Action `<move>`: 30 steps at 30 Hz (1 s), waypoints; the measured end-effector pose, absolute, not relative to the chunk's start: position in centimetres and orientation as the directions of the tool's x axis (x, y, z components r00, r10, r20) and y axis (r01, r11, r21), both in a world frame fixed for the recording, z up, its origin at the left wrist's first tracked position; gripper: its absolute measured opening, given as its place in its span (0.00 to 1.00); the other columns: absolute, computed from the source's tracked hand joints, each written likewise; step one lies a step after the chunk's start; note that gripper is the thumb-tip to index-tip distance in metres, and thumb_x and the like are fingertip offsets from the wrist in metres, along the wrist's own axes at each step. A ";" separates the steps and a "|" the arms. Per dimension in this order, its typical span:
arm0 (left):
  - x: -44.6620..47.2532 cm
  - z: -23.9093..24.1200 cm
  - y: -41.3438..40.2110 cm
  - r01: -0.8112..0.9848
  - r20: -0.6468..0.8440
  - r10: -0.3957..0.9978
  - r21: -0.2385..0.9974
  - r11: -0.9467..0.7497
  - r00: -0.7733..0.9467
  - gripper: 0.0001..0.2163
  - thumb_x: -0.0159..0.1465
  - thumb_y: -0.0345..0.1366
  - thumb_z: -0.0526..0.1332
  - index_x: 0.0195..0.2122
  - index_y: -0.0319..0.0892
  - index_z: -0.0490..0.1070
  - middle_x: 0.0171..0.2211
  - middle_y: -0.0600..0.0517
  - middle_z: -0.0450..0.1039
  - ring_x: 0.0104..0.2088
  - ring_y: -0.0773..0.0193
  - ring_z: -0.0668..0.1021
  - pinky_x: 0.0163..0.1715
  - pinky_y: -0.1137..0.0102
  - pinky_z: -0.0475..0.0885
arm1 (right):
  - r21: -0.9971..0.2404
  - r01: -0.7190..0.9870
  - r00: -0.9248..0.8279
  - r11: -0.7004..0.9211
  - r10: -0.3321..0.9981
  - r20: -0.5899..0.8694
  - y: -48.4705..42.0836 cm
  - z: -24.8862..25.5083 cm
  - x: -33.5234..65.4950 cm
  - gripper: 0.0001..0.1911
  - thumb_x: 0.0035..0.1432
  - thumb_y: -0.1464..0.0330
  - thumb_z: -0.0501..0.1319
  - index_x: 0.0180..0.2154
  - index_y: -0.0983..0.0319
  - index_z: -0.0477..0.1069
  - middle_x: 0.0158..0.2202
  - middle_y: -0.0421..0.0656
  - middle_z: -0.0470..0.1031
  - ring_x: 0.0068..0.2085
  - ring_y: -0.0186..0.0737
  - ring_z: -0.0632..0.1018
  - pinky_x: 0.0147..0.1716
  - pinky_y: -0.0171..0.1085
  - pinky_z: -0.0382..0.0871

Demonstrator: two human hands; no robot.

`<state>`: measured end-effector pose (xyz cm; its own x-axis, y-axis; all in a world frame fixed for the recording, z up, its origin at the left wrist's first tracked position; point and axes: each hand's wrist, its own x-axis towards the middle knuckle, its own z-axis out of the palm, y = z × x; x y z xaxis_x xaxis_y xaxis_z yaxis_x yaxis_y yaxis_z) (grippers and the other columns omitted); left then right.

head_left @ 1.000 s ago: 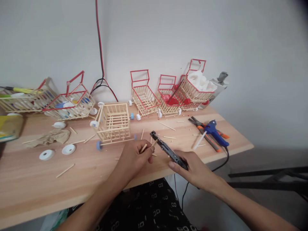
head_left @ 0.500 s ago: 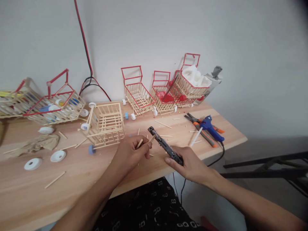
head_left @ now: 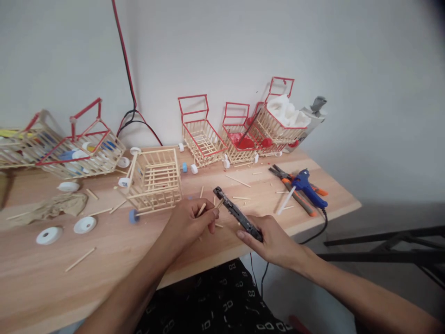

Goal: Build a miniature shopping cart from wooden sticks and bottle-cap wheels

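Observation:
Short thin wooden sticks (head_left: 201,209) are pinched in my left hand (head_left: 189,220), near the front edge of the table. One stick's end meets the jaw end of a black wire stripper (head_left: 239,217). My right hand (head_left: 274,241) is wrapped around the handles of this tool, which points up and to the left. Whether its jaws are closed on the stick is hard to see. Just behind my left hand stands an unpainted miniature stick cart (head_left: 156,178) with blue and white wheels.
Finished carts with red trim, such as this cart (head_left: 205,139), line the wall. A blue glue gun (head_left: 308,188) lies across orange-handled pliers (head_left: 297,197) at the right. White caps (head_left: 49,235), a crumpled cloth (head_left: 66,206) and loose sticks lie on the wooden table (head_left: 114,278).
The view has shifted slightly, so the table items sit a little further right. Both hands keep their grips, with the stick still against the tool's jaw end.

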<state>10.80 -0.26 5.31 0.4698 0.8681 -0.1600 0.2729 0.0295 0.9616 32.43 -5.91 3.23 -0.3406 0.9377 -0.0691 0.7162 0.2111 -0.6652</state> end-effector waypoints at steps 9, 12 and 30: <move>10.7 5.2 -0.2 0.276 -0.123 0.865 0.961 -0.018 0.486 0.15 0.61 0.41 0.57 0.20 0.40 0.68 0.16 0.56 0.67 0.18 0.70 0.66 0.20 0.75 0.58 | -0.665 0.714 -0.318 0.217 0.948 -0.031 -5.9 4.3 32.4 0.26 0.60 0.46 0.53 0.27 0.63 0.66 0.27 0.42 0.69 0.30 0.38 0.69 0.31 0.35 0.60; 10.8 5.0 -0.2 0.255 -0.123 0.869 0.967 -0.003 0.479 0.14 0.60 0.42 0.57 0.20 0.40 0.67 0.17 0.55 0.68 0.17 0.70 0.66 0.19 0.75 0.58 | -0.654 0.720 -0.330 0.232 0.943 -0.029 -5.9 4.6 32.4 0.26 0.61 0.47 0.52 0.26 0.62 0.64 0.26 0.41 0.67 0.29 0.37 0.67 0.29 0.34 0.59; 10.3 3.7 0.1 0.076 -0.142 0.841 0.990 0.120 0.523 0.14 0.55 0.43 0.60 0.18 0.40 0.66 0.14 0.55 0.67 0.13 0.73 0.61 0.16 0.75 0.54 | -0.672 0.714 -0.296 0.196 0.954 -0.037 -6.7 2.9 31.5 0.23 0.64 0.54 0.51 0.23 0.60 0.51 0.23 0.36 0.51 0.25 0.30 0.55 0.23 0.33 0.48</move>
